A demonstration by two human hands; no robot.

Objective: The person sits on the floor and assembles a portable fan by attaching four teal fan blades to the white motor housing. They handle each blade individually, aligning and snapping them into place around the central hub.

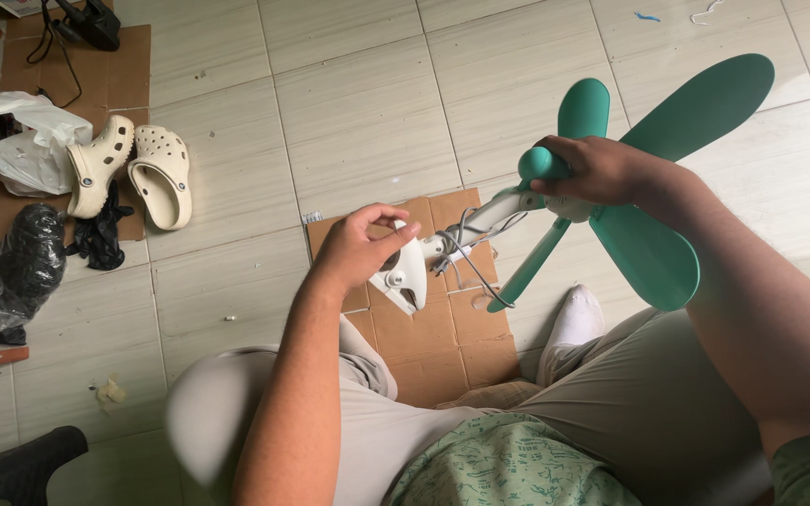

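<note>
both hands hold the fan: right hand [602, 173] closed on hub [541, 164], left hand [360, 245] pinching base [408, 274] at 9 o'clock; keep blades [649, 253] steady.

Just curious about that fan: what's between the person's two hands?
Head view: between the left hand and right hand runs the fan's white neck with loose grey wires.

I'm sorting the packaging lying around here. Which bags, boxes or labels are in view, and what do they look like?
White plastic bag: far left, crumpled, beside the cream clogs.
Black plastic bag: left edge, bunched, shiny.
Flattened cardboard: brown, on the tiles beneath the hands.
Small white tag: at the cardboard's corner.
</note>
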